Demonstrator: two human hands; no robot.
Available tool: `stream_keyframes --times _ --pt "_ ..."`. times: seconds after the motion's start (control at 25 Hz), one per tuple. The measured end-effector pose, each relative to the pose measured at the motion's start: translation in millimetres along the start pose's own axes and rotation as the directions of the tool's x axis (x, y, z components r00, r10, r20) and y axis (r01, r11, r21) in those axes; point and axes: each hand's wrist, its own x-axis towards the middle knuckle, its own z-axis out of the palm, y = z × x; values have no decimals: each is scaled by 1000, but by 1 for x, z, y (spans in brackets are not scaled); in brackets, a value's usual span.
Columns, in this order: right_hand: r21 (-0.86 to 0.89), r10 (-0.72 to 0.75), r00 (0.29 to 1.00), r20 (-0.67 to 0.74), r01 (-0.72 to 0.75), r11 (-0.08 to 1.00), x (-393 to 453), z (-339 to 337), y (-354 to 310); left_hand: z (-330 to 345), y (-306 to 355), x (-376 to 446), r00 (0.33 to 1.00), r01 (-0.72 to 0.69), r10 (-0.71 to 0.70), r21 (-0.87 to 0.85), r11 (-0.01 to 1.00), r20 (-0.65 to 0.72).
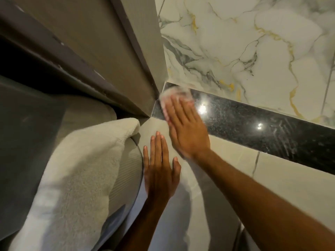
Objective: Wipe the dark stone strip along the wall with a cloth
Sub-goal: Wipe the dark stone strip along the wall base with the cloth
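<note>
The scene was a tiled bathroom corner, where a pale grey wall tile [282,180] met white marble-look tile [253,51] veined in gold and grey. Nearest the camera, at the lower left, a folded white towel [72,178] lay over what appeared to be a rounded fixture, though its kind could not be told.

Just beyond it, the left hand [160,167] lay flat and open against the grey tile, fingers together, gripping nothing. It seemed to serve as a brace.

Farther on, the right hand [186,127] was spread, palm down, pressing a small pale cloth [175,96] onto the dark stone strip [272,127]. The cloth showed only past the fingertips and was blurred, so its fabric could not be made out. It sat at the strip's left end, hard against the corner where a brown door frame [137,57] came down.

The strip ran away to the right between the grey tile and the marble, glossy and speckled, carrying two bright reflections and faint whitish streaks toward its far right.

To do this step well, the palm likely needed to stay flat so the cloth covered the strip's full width. The corner probably wanted fingertip pressure. Long overlapping passes rightward would probably lift the streaks. The polished stone would show smears readily, so a clean face of cloth looked wise.
</note>
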Motion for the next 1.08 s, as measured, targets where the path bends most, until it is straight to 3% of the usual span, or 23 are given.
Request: stream_keyframes --times 0.08,0.12,0.2,0.24,0.32,0.4,0.48,0.52,0.6,0.72,0.8,0.92,1.0,1.08 --pt "10 -138 990 11 138 990 -68 4 15 -4 1 0 1000 3 -3 7 1000 10" --pt "30 -92 996 -20 93 995 -93 3 30 -6 2 1 1000 0 0 -3 1000 16" --pt "78 196 977 -79 -190 979 -97 -1 55 -5 2 1 1000 -12 12 1 1000 27" --pt "103 351 930 -107 -341 934 -77 -6 59 -3 1 0 999 -25 24 12 1000 25" --pt "123 500 853 -150 -485 866 -27 -16 56 5 -2 -2 998 -57 57 13 998 14" --pt "125 376 916 -142 -360 924 -16 -12 45 6 -7 -2 998 -59 59 11 998 -1" --pt "133 271 952 -145 -252 958 -68 -4 34 2 -2 0 998 -62 62 -26 998 -4" --pt "158 311 939 -145 -289 944 -109 -2 29 -2 3 1 995 -103 103 -58 993 -2" --pt "161 488 849 -202 -463 872 -152 -1 38 -4 24 6 962 -274 274 -97 957 -5" --pt "179 610 745 -268 -584 792 -96 -15 71 3 47 25 890 -453 455 -70 889 18" --pt "161 560 788 -256 -537 828 -70 -15 81 12 48 33 872 -484 488 -76 872 38" --pt "94 379 891 -252 -367 925 -144 5 53 7 44 29 864 -490 499 -116 864 64" --pt "99 509 798 -322 -506 857 -212 10 50 2 48 28 866 -487 495 -105 867 70" --pt "144 737 606 -298 -735 663 -215 3 79 5 53 29 874 -477 482 -83 875 60"
